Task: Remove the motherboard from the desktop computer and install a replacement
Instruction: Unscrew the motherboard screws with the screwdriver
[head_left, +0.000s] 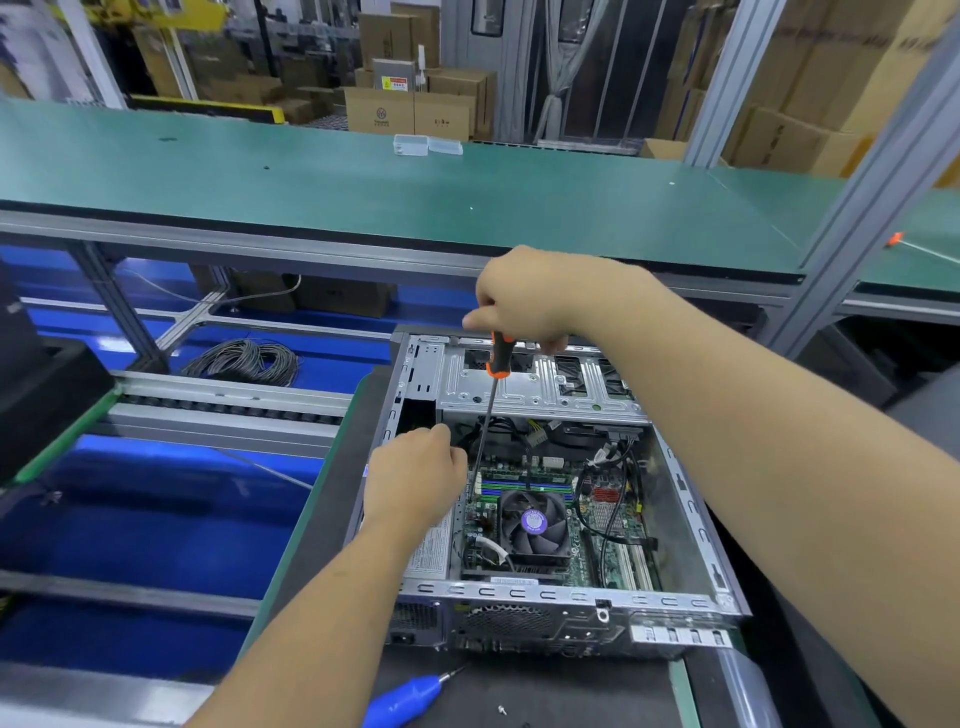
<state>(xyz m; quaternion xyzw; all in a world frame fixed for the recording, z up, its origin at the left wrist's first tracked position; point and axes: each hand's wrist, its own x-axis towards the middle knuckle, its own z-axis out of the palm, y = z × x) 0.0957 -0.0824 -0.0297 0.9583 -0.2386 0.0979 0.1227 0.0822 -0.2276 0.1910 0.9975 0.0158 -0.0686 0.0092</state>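
An open desktop case (685, 499) lies on its side before me. Inside sits the green motherboard (597, 525) with a black CPU fan (532, 522) and loose black cables. My right hand (524, 301) grips the orange-and-black handle of a long screwdriver (491, 405), held nearly upright, its shaft reaching down to the board's upper left corner. My left hand (415, 475) is at the case's left side, fingers curled close to the shaft's lower end; whether it holds anything is hidden.
A blue electric screwdriver (408, 693) lies in front of the case, with a small loose screw (502, 709) beside it. A coil of grey cable (244, 361) lies to the left. Green benches run behind, with clear plastic boxes (426, 145). Aluminium posts stand at right.
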